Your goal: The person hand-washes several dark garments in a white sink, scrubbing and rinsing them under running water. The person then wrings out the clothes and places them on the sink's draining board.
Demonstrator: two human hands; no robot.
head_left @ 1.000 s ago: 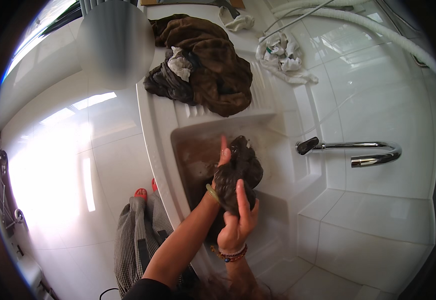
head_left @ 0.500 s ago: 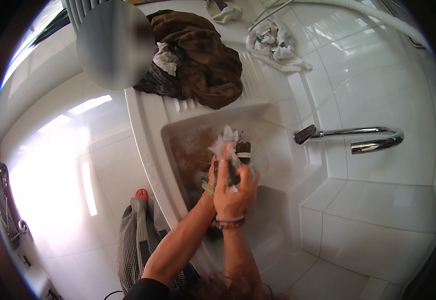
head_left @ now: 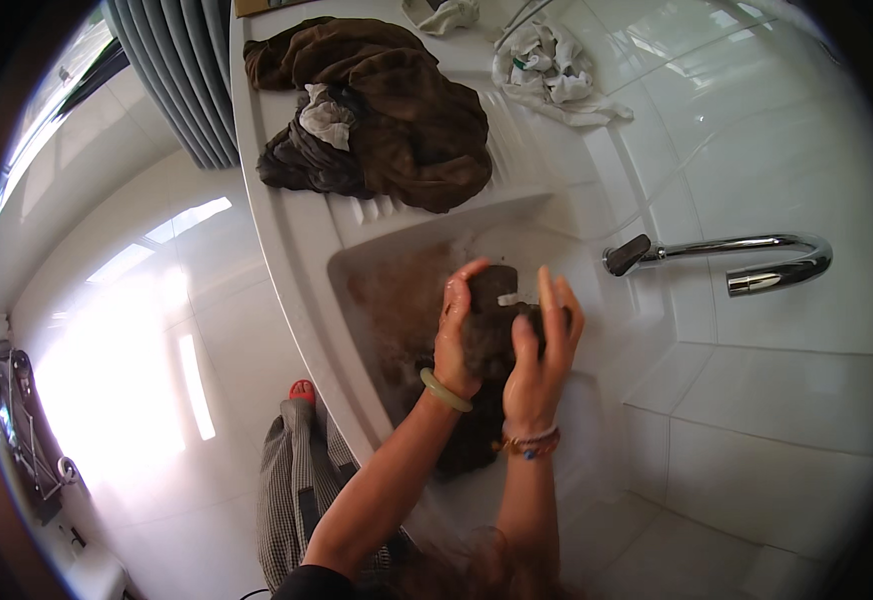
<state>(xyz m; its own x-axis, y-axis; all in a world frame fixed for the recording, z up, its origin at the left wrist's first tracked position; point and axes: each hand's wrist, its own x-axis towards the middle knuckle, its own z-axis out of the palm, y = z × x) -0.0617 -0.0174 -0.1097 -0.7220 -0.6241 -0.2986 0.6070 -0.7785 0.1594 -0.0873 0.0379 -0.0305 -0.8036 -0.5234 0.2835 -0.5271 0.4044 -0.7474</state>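
Both my hands grip a dark brown wet cloth [head_left: 492, 335] over the white sink basin [head_left: 357, 270]. My left hand [head_left: 454, 335], with a pale green bangle on its wrist, clasps the cloth's left side. My right hand [head_left: 542, 350], wearing beaded bracelets, presses against the cloth's right side with fingers pointing up. The cloth's lower part hangs into brownish water in the basin.
A heap of brown and dark clothes [head_left: 377, 115] lies on the ribbed drainboard above the basin. White crumpled cloths [head_left: 552, 70] sit further back. A chrome tap [head_left: 747, 262] juts from the tiled wall at right. Grey curtain [head_left: 172, 70] hangs at upper left.
My hands have shifted on the cloth, bunching it between them and rubbing it over the basin. The view has tilted, so the sink sits lower in the frame.
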